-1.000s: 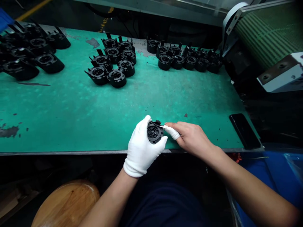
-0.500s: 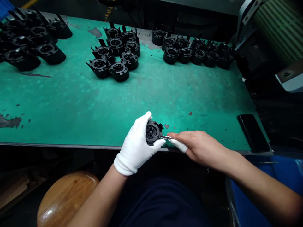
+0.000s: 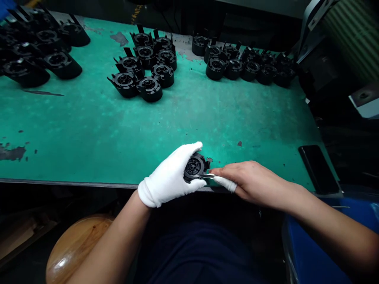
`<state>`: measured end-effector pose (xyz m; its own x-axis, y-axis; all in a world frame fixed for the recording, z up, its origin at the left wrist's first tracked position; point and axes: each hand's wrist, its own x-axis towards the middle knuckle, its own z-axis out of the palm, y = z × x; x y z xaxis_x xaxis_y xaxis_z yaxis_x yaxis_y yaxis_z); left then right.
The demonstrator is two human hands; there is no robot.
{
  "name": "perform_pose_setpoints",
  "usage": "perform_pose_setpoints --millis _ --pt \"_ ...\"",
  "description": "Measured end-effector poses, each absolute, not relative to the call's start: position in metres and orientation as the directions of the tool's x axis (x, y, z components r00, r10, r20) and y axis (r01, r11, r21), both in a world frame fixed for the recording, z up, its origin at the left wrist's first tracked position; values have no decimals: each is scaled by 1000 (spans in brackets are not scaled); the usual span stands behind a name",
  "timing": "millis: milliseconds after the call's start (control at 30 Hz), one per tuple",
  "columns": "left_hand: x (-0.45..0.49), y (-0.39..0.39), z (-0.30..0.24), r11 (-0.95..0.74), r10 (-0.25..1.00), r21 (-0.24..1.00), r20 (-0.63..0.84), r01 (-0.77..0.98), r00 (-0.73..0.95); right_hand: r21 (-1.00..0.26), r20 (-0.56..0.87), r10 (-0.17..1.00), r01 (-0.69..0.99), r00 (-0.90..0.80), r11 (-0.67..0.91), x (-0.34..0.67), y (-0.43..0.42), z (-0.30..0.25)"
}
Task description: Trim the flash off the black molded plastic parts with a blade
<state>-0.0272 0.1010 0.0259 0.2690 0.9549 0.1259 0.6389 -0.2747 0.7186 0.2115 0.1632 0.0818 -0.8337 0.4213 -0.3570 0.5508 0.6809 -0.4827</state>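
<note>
My left hand (image 3: 174, 173), in a white glove, is closed round a round black plastic housing (image 3: 194, 166) near the table's front edge. Its face, with concentric rings and a small centre, is turned up toward me; a tab juts from its right side. My right hand (image 3: 248, 179) is bare apart from a white cover on the thumb. Between thumb and forefinger it pinches a thin metal blade-like tool (image 3: 208, 176), whose tip meets the lower right rim of the housing. Most of the tool's handle is hidden in the hand.
Several similar black housings stand in groups at the table's back left (image 3: 62, 63), back middle (image 3: 150, 87) and back right (image 3: 216, 67). A black phone (image 3: 318, 167) lies at the right edge of the green table (image 3: 118, 130). A wooden stool (image 3: 77, 248) and blue bin (image 3: 331, 244) are below.
My left hand has shifted slightly right and turned the housing a little, so its tab sits lower. The blade tip has moved to the housing's lower right rim. My right hand has barely moved.
</note>
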Motion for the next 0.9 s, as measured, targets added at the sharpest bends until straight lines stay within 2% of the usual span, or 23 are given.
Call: perform_pose_setpoints --millis 133,300,433,533,600,700,733,800,900 --pt "-29 104 27 -285 950 714 121 639 289 -422 -312 475 568 -823 707 213 162 75" --pt "-30 104 26 -294 944 701 108 649 311 -327 -343 477 579 -809 747 208 160 77" --pt "-33 107 30 -302 937 696 93 652 336 -410 -383 362 507 -850 758 201 178 88" --pt "-29 105 31 -286 945 692 90 662 315 -546 -386 326 498 -863 673 203 186 91" --pt "-21 97 27 -233 971 679 123 696 205 -685 -361 398 529 -843 500 209 177 85" --pt "-6 79 16 -83 975 663 210 744 -78 -851 -404 583 524 -705 43 215 140 67" --pt "-1 74 12 -47 961 660 235 750 -147 -860 -466 599 491 -651 -137 214 123 60" --pt "4 66 7 -13 945 656 255 755 -206 -794 -603 520 400 -604 -457 209 92 47" --pt "5 63 5 -3 944 650 251 760 -211 -661 -675 428 235 -601 -713 195 61 36"
